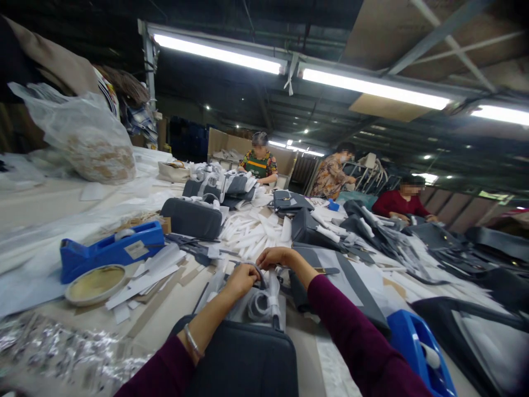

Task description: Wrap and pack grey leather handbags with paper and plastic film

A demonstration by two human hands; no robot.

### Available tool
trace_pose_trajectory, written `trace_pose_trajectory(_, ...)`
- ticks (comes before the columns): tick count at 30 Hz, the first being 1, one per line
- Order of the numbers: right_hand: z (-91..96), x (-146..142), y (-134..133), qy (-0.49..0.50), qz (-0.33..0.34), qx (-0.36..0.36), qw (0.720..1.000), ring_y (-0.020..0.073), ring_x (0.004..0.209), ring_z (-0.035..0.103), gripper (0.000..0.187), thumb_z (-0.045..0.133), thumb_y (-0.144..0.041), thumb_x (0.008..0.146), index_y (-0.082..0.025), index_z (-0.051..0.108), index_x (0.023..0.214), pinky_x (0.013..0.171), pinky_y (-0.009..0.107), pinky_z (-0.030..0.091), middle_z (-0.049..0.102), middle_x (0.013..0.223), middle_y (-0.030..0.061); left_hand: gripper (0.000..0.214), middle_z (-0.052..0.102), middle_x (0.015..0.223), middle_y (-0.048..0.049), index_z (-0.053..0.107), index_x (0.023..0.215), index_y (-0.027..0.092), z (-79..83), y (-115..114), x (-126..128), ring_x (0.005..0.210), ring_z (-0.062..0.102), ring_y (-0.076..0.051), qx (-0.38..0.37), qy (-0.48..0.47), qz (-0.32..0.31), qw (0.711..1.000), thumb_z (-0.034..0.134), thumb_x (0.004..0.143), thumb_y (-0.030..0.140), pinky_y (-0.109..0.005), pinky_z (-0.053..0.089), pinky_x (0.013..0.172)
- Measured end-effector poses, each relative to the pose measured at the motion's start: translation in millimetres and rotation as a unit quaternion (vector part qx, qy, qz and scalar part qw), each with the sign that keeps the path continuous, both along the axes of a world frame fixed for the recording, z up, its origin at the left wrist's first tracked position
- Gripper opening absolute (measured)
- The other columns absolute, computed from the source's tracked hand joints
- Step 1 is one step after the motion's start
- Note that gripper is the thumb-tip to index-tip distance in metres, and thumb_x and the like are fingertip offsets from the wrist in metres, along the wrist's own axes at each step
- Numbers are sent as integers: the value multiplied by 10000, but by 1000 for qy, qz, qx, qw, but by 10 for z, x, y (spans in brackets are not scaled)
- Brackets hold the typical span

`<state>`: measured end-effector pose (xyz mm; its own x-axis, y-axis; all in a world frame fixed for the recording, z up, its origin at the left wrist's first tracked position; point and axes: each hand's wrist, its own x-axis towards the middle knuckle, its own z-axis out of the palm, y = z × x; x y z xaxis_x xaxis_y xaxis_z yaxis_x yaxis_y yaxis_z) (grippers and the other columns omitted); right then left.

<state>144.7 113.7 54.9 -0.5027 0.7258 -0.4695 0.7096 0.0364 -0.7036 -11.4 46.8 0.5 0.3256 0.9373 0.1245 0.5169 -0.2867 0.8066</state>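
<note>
Bag (pixel 243 358), apparently part-wrapped: white wrap (pixel 273 302) lies beyond its top edge; farther beyond the bag, left hand (pixel 243 279) and right hand (pixel 273 257) pinch a strap (pixel 262 280), seemingly not fully covered.

Left hand (pixel 242 280): just past the far edge of the dark bag (pixel 243 358), back upward, fingers curled in a pinch.
Right hand (pixel 276 256): slightly farther beyond the bag, wrist bent, fingertips lowered close to the left ones.
Left forearm (pixel 212 322): slants over the bag's left corner; silver bracelet (pixel 192 343) near the sleeve.
Right forearm (pixel 303 270): reaches in from the bag's right.
Sleeves (pixel 351 331): plum, ending mid-forearm.
</note>
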Motion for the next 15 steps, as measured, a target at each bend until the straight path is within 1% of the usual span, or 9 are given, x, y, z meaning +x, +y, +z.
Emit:
trace_pose_trajectory(5, 107, -53, -20, -56, -18, 7, 998, 50, 384, 372, 85, 609, -73, 653, -120, 674, 682, 407, 168, 290, 472, 417, -71, 237, 694, 706, -33, 690, 711, 155, -11, -64, -11, 728, 633, -165, 33, -31, 34, 998, 486, 648, 53, -250, 446, 706)
trace_pose_trajectory(8, 145, -46, -62, -49, -48, 40, 997, 40, 370, 348, 36, 620, -120, 709, -122, 653, 698, 398, 166, 256, 451, 415, -80, 234, 678, 716, -34, 676, 726, 166, 42, -151, -12, 730, 622, -165, 64, -10, 52, 997, 468, 683, 67, -256, 423, 701)
trace_pose_trajectory(10, 166, -29, -122, -25, -73, 71, 994, 36, 363, 333, 68, 607, -178, 758, -133, 626, 711, 391, 166, 234, 434, 420, -86, 216, 665, 742, -35, 662, 742, 175, 77, -201, -9, 753, 614, -169, 102, -10, 71, 992, 467, 708, 88, -264, 412, 716)
trace_pose_trajectory(12, 184, -8, -204, 7, -86, 84, 993, 43, 360, 334, 151, 559, -252, 813, -142, 613, 724, 389, 171, 234, 427, 429, -82, 191, 651, 719, -23, 636, 758, 178, 94, -222, -8, 738, 612, -162, 110, -48, 67, 990, 468, 714, 101, -261, 412, 715)
trace_pose_trajectory(14, 194, 14, -295, 41, -86, 68, 993, 58, 372, 366, 247, 493, -314, 853, -142, 610, 720, 400, 182, 267, 443, 447, -62, 154, 632, 648, -1, 599, 780, 176, 91, -209, -14, 660, 607, -150, 77, -120, 41, 989, 463, 729, 126, -250, 420, 668)
trace_pose_trajectory(15, 197, 26, -339, 58, -86, 54, 993, 67, 388, 393, 259, 482, -318, 851, -139, 607, 712, 414, 188, 295, 460, 463, -50, 135, 622, 614, 9, 582, 792, 176, 85, -194, -19, 619, 602, -146, 53, -157, 30, 986, 462, 738, 146, -245, 422, 636)
